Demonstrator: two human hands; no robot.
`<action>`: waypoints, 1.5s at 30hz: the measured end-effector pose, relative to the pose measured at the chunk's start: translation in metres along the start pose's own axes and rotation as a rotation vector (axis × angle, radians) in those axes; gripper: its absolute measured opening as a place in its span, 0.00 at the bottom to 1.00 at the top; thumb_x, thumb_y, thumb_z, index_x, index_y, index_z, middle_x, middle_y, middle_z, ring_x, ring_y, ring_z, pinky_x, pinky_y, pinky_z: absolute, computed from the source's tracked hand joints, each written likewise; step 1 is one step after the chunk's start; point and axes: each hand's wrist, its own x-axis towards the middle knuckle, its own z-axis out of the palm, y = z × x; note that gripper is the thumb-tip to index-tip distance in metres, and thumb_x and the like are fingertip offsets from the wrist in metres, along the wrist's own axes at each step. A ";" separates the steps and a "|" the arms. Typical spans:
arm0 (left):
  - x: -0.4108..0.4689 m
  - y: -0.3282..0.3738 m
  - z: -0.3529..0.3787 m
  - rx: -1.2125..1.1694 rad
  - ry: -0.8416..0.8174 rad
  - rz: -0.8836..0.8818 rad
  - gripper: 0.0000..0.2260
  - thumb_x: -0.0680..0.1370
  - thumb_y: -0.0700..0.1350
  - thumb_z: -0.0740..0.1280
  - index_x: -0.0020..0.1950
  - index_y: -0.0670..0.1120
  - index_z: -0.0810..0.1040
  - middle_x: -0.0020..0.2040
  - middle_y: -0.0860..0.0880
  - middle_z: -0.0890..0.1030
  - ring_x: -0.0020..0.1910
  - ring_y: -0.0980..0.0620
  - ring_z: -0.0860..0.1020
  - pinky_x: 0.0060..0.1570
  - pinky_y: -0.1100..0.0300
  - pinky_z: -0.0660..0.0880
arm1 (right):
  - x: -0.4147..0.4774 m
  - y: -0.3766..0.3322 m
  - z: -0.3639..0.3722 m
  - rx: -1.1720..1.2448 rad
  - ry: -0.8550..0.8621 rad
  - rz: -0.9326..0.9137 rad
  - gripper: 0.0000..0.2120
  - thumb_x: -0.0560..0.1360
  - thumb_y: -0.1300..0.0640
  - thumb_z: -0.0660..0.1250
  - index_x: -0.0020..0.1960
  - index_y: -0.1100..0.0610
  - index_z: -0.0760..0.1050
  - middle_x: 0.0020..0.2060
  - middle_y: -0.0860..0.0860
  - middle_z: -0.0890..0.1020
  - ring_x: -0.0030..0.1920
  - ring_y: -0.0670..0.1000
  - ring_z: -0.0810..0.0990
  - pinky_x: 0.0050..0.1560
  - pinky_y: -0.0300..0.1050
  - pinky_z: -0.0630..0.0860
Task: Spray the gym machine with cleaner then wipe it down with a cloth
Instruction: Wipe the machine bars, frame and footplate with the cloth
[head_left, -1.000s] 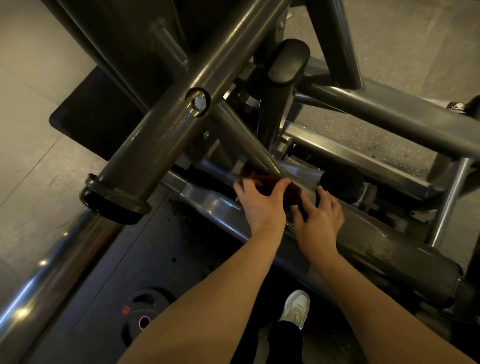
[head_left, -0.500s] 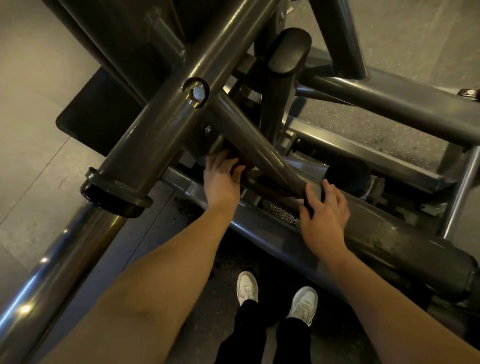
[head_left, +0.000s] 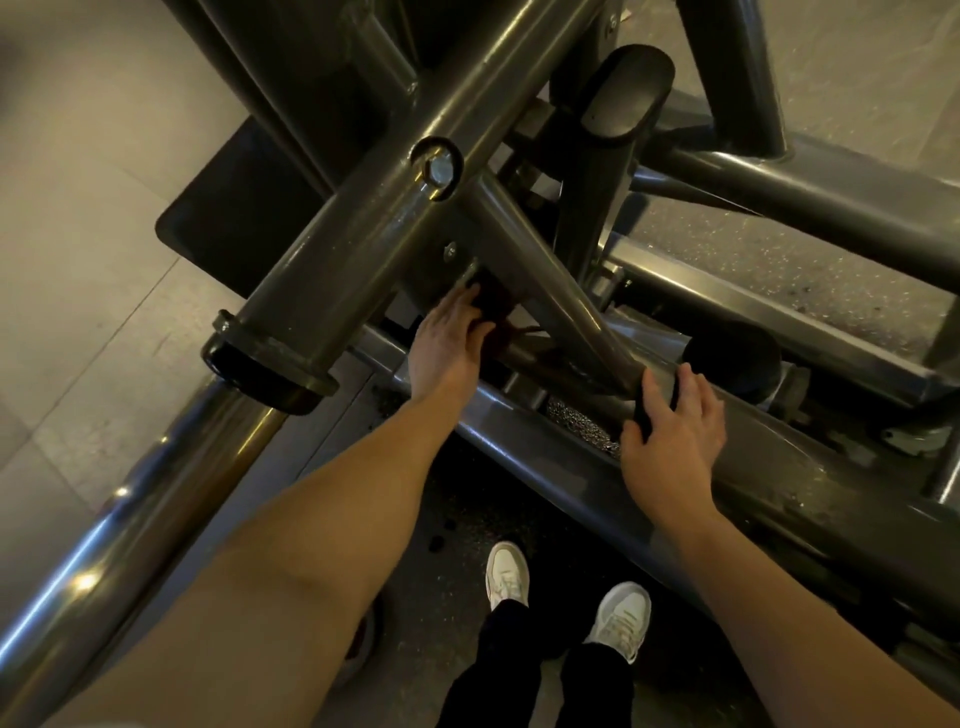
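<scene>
The gym machine is a frame of dark grey steel tubes; a thick diagonal tube (head_left: 363, 249) crosses the view above a long lower tube (head_left: 779, 478). A dark reddish cloth (head_left: 496, 312) is pushed into the joint under the thick tube. My left hand (head_left: 449, 343) holds this cloth between thumb and fingers against the frame, and the hand hides most of it. My right hand (head_left: 675, 431) rests on the lower tube with spread fingers, just below where a thinner strut (head_left: 545, 280) meets it. No spray bottle is in view.
A black capped post (head_left: 618, 104) rises behind the joint. A polished chrome bar (head_left: 119, 525) runs along the lower left. A chain (head_left: 582, 426) lies in the gap between my hands. My white shoes (head_left: 618, 618) stand on black rubber flooring below the frame.
My left hand has carried the cloth up and to the left, from the lower tube into the joint under the thick tube. My right hand has stayed on the lower tube.
</scene>
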 end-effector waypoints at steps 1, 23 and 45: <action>0.001 0.001 0.000 0.014 0.014 0.004 0.11 0.83 0.49 0.65 0.63 0.49 0.81 0.78 0.54 0.70 0.77 0.50 0.68 0.76 0.43 0.67 | 0.000 -0.001 0.001 0.005 0.001 0.008 0.31 0.80 0.55 0.68 0.81 0.51 0.62 0.83 0.57 0.51 0.82 0.58 0.44 0.81 0.60 0.43; -0.031 0.030 0.019 0.028 -0.132 0.062 0.19 0.84 0.47 0.64 0.76 0.53 0.72 0.79 0.54 0.68 0.78 0.52 0.67 0.76 0.50 0.68 | -0.001 0.002 0.007 -0.032 0.015 -0.016 0.31 0.80 0.55 0.68 0.81 0.52 0.62 0.83 0.57 0.52 0.82 0.58 0.45 0.81 0.60 0.44; -0.108 0.163 -0.021 -0.743 -0.456 -0.283 0.11 0.84 0.44 0.65 0.65 0.51 0.82 0.67 0.54 0.79 0.65 0.60 0.76 0.69 0.60 0.72 | -0.024 -0.006 -0.099 1.255 -0.347 0.423 0.11 0.82 0.58 0.66 0.63 0.53 0.83 0.56 0.57 0.86 0.54 0.54 0.86 0.53 0.51 0.82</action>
